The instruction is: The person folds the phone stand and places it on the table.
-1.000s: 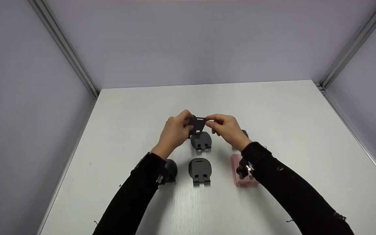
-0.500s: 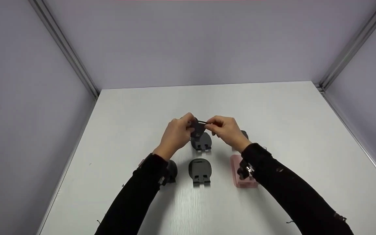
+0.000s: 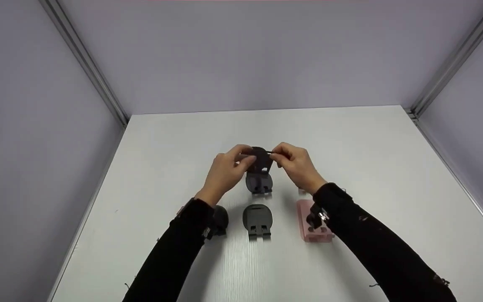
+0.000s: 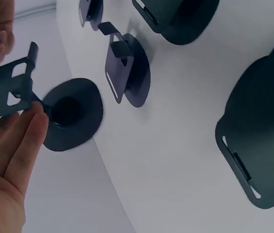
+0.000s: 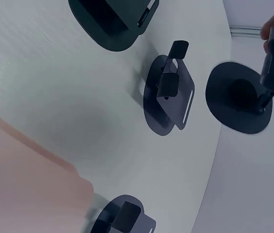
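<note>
A dark grey folding phone stand (image 3: pixel 262 161) is held up over the far middle of the table. My left hand (image 3: pixel 224 170) pinches its left side between thumb and fingers. At the opposite edge, my right hand (image 3: pixel 298 165) pinches it with thumb and forefinger. In the left wrist view, the stand's slotted plate (image 4: pixel 1 92) stands out from its rounded base (image 4: pixel 74 116). The right wrist view has the same base (image 5: pixel 239 97) to the left of the fingers. Just below the held stand, in the head view, another grey phone stand (image 3: pixel 259 183) rests on the table.
A further grey stand (image 3: pixel 257 220) stands nearer the front, and a dark one (image 3: pixel 221 219) is partly behind the left sleeve. A pink piece with holes (image 3: pixel 304 218) lies under the right forearm. Panels (image 3: pixel 241 54) border the white table (image 3: pixel 174 138).
The held stand has turned, so its rounded part now shows above the plate. My right hand has shifted slightly up and right; my left thumb has moved in across the stand.
</note>
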`<state>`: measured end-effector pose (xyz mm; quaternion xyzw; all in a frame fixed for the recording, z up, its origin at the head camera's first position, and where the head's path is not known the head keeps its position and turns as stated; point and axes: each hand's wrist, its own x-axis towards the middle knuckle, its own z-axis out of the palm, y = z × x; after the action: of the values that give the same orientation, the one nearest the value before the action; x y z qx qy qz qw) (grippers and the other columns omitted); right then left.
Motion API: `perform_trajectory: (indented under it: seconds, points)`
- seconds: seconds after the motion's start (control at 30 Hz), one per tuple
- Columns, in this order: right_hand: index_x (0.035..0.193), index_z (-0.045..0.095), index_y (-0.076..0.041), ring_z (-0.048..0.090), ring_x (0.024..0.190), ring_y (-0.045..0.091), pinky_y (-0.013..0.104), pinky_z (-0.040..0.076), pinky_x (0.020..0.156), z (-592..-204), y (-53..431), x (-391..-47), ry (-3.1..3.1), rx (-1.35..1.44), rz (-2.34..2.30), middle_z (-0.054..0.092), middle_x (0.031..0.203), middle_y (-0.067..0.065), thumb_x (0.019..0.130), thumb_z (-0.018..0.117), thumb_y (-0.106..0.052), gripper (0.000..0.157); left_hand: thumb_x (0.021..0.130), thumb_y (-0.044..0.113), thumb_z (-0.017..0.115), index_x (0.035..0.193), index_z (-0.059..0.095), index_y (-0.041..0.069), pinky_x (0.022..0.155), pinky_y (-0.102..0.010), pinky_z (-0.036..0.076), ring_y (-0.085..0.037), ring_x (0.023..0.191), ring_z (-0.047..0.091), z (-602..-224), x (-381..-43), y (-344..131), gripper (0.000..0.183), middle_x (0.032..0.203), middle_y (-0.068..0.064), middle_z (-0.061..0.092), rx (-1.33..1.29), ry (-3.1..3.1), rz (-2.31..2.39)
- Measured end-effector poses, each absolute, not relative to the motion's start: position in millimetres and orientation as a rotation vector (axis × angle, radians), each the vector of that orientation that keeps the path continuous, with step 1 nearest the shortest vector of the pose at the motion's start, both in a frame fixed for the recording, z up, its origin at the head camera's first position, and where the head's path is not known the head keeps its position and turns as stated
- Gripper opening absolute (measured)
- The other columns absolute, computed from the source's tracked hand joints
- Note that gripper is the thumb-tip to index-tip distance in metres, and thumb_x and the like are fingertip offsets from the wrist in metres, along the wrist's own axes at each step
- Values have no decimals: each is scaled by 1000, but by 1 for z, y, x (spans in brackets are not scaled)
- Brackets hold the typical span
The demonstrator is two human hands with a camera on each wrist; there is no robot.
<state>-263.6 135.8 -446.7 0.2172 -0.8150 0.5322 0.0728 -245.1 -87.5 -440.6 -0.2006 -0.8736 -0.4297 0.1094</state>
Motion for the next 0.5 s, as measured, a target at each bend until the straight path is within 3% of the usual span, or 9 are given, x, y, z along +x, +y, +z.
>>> perform_trajectory:
  seconds: [0.17,0.37,0.5]
  points:
    - [92,71,-3,49,64,13,23,36,58,-448,140,-265,-2409,670,1608,61,72,13,97,69,-8,8,106,28,57,132,63,7,94,-45,55,-28,109,72,-445,-252,-94,34,122,-11,74,-327,-2548,-1268]
    - [92,70,-4,52,65,16,23,40,59,-445,137,-263,-2390,768,1596,61,72,8,98,68,-8,8,106,24,57,153,43,8,114,-47,40,-33,142,47,-455,-258,-102,52,154,-16,49,-128,-2749,-1370]
    - [93,70,-3,55,67,20,23,42,60,-445,132,-260,-2379,820,1624,61,73,7,98,67,-8,8,104,19,59,154,43,5,111,-46,44,-33,138,52,-462,-262,-107,54,149,-19,54,-71,-2798,-1552]
